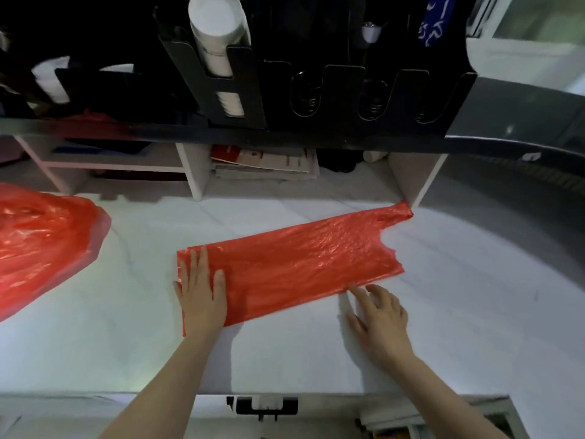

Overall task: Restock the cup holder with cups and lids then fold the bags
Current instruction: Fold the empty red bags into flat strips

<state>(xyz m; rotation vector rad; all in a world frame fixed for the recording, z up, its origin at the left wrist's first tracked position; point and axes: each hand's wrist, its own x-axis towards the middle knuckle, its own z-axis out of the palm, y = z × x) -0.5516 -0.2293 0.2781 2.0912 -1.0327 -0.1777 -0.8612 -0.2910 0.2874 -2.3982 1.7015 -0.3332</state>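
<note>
A red plastic bag (300, 264) lies flattened in a long strip across the white counter (459, 312), its handles toward the far right. My left hand (201, 289) presses flat on the bag's left end, fingers spread. My right hand (378, 315) rests at the bag's near edge, fingertips touching it, fingers apart. A second red bag (41, 242) lies crumpled at the far left. The black cup holder (316, 93) hangs above, with a stack of white cups (218, 42) in its left slot and dark lids in the other slots.
Under the holder a white shelf (196, 172) holds stacked papers (269, 166). A dark curved surface (522, 147) borders the counter on the right. The counter's front edge runs below my forearms, with a black fitting (266, 405) under it.
</note>
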